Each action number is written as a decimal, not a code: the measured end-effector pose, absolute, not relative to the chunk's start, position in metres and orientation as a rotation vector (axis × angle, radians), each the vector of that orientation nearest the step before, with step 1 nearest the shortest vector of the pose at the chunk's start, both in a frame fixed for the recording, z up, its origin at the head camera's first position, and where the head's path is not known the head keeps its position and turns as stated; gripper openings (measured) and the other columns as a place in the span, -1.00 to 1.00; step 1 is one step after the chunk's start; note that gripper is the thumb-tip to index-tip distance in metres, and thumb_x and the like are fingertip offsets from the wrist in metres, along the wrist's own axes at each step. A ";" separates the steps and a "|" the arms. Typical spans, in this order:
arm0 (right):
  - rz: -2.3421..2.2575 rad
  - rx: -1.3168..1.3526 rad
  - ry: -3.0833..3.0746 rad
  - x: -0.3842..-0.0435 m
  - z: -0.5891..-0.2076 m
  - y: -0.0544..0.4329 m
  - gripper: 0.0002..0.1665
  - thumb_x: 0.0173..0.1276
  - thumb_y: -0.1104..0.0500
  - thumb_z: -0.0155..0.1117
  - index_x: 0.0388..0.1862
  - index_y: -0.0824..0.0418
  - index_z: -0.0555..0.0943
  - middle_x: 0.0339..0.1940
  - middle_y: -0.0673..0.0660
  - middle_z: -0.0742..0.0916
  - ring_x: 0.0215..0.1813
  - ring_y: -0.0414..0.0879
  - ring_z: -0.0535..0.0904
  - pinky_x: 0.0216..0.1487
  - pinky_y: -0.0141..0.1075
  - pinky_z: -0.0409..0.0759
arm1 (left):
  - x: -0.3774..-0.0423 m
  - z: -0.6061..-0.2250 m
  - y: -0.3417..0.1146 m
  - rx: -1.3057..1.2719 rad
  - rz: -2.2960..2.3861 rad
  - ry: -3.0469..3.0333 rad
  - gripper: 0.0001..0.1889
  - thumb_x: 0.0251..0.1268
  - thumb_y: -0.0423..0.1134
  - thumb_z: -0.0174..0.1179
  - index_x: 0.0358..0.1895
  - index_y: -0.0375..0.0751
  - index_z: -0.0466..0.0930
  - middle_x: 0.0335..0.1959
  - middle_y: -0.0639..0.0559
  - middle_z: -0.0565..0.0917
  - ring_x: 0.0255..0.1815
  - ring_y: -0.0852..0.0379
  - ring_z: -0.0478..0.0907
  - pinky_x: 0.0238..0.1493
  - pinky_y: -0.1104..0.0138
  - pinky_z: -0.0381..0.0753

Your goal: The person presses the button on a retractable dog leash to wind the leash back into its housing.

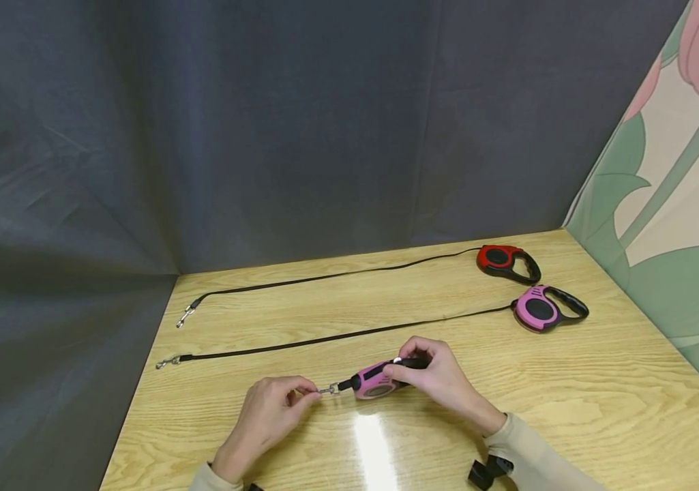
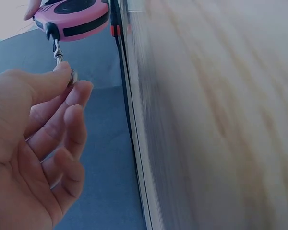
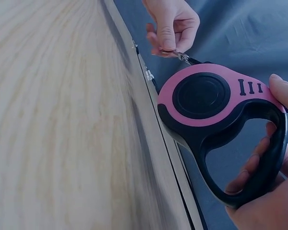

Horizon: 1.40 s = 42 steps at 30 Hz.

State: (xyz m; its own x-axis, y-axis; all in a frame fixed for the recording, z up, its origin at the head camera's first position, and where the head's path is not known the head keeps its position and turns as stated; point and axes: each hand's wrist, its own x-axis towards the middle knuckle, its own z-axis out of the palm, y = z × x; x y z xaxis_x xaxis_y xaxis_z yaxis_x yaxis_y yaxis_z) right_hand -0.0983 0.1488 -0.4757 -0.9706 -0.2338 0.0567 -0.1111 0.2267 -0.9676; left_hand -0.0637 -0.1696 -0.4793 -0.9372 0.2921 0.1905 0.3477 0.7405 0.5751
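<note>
A pink and black retractable dog leash (image 1: 377, 380) is held between both hands near the front of the table. My right hand (image 1: 440, 378) grips its black handle (image 3: 273, 158), fingers wrapped through the loop and thumb along the top of the casing. With thumb and forefinger, my left hand (image 1: 275, 409) pinches the metal snap hook (image 2: 59, 53) at the leash's end; the other fingers curl loosely. Only a short piece of black strap shows between hook and casing. In the right wrist view, the round black centre (image 3: 201, 95) of the casing faces the camera.
Behind, a second pink leash (image 1: 537, 309) lies with its cord stretched left to a hook (image 1: 168, 362). Farther back, a red leash (image 1: 499, 258) lies likewise, its hook (image 1: 185, 316) at the left. A dark curtain (image 1: 324, 136) backs the wooden table (image 1: 570, 382); a flowered cloth (image 1: 680, 204) hangs right.
</note>
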 end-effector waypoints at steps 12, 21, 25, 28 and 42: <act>-1.889 -0.372 2.350 -0.101 -0.474 0.149 -0.76 0.30 0.15 0.62 -0.28 0.19 0.68 -0.37 -0.02 0.72 -0.35 -0.23 0.55 -0.28 -0.37 0.54 | -0.064 -0.479 -0.156 -0.619 -1.125 -2.849 -0.73 0.38 0.05 0.46 -0.02 0.02 0.83 -0.20 0.27 0.83 -0.28 0.35 0.65 -0.25 0.42 0.59; -1.929 -0.372 2.317 -0.102 -0.473 0.145 -0.75 0.32 0.16 0.59 -0.27 0.26 0.68 -0.36 -0.01 0.72 -0.31 -0.22 0.59 -0.24 -0.37 0.55 | -0.065 -0.480 -0.129 -0.565 -1.481 -2.744 -0.62 0.33 0.02 0.51 0.14 0.02 0.76 0.01 0.21 0.82 -0.03 0.23 0.71 -0.08 0.36 0.73; -1.925 -0.351 2.318 -0.102 -0.473 0.143 -0.76 0.33 0.16 0.58 -0.26 0.27 0.68 -0.35 -0.02 0.72 -0.28 -0.21 0.60 -0.20 -0.37 0.55 | -0.066 -0.481 -0.122 -0.571 -1.505 -2.707 -0.61 0.31 -0.02 0.53 0.13 -0.03 0.76 0.00 0.15 0.83 -0.09 0.27 0.72 -0.10 0.38 0.74; -1.925 -0.337 2.322 -0.102 -0.472 0.142 -0.77 0.33 0.18 0.58 -0.26 0.27 0.68 -0.35 -0.03 0.71 -0.29 -0.22 0.58 -0.20 -0.37 0.53 | -0.067 -0.481 -0.120 -0.562 -1.509 -2.693 -0.61 0.30 -0.03 0.53 0.12 -0.06 0.77 -0.01 0.12 0.84 -0.11 0.26 0.73 -0.11 0.39 0.73; -1.885 -0.337 2.342 -0.099 -0.469 0.141 -0.69 0.39 0.16 0.53 -0.01 0.29 0.69 -0.13 0.10 0.77 -0.12 -0.20 0.65 -0.01 -0.37 0.60 | -0.067 -0.480 -0.119 -0.365 -1.690 -2.690 -0.66 0.34 -0.08 0.50 0.09 -0.14 0.80 -0.17 0.05 0.83 -0.28 0.32 0.63 -0.19 0.44 0.68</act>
State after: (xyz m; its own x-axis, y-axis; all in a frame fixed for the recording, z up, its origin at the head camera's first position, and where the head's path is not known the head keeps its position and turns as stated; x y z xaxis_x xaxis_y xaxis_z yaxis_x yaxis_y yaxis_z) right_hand -0.0994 0.1413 -0.4692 -0.9685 -0.2442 0.0482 -0.0994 0.2018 -0.9744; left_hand -0.0666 -0.1193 -0.4799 -0.9723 0.2217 0.0735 0.1624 0.4158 0.8949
